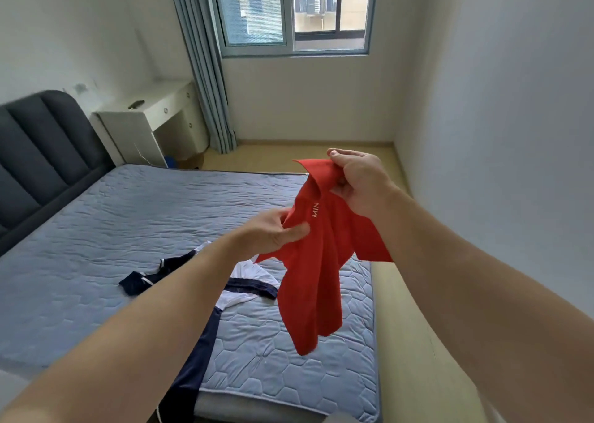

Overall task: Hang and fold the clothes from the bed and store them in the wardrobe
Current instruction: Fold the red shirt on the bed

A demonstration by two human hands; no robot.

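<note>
1. Looking down on a blue-grey quilted mattress [112,223], with a dark padded headboard [38,146], a white desk [160,111], a blue curtain [205,78] and a window [295,8] beyond.
2. Seeing a crumpled navy-and-white garment [254,286] lying on that mattress.
3. Holding a red collared shirt [311,278] up over the mattress's right side, collar up, long axis hanging roughly vertical.
4. Pinching the collar in the curled right hand [360,181]; gripping a lower fold with the left hand [270,234], thumb pressing cloth.

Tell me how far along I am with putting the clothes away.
Done: nothing that shows; no wardrobe or hanger is in view. In hand: the left hand and right hand hold the red shirt up over the bed. Left: the navy and white clothes lying crumpled on the bed.
</note>
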